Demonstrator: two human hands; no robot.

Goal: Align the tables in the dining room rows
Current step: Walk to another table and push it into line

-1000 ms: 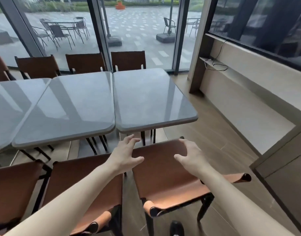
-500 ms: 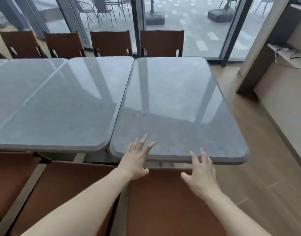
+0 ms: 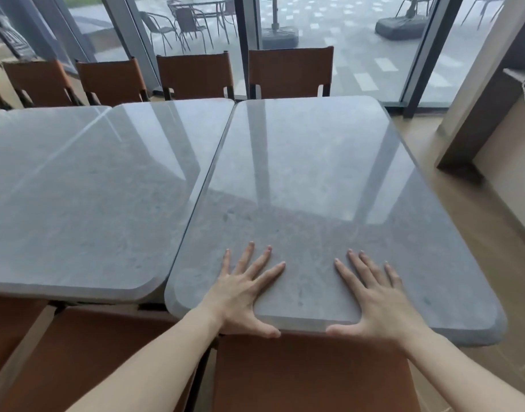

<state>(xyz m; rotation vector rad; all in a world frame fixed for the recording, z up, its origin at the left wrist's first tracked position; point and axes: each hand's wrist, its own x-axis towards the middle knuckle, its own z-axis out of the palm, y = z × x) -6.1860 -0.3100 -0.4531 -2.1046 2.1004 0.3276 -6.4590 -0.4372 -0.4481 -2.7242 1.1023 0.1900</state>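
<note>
We press our left hand (image 3: 240, 288) and right hand (image 3: 374, 295), fingers spread flat, thumbs hooked below the near edge, on the end table (image 3: 308, 185), which juts nearer us than the neighbouring table (image 3: 85, 185); next, probably a straight push away.

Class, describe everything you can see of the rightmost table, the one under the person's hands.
The table has a grey, stone-looking, glossy top with rounded corners, reflecting the window frames. It sits level, its left edge beside the next table, its near edge jutting further forward. The left hand and right hand lie flat on it, fingers spread, thumbs at the near edge. Brown chairs stand at its far and near sides.
</note>
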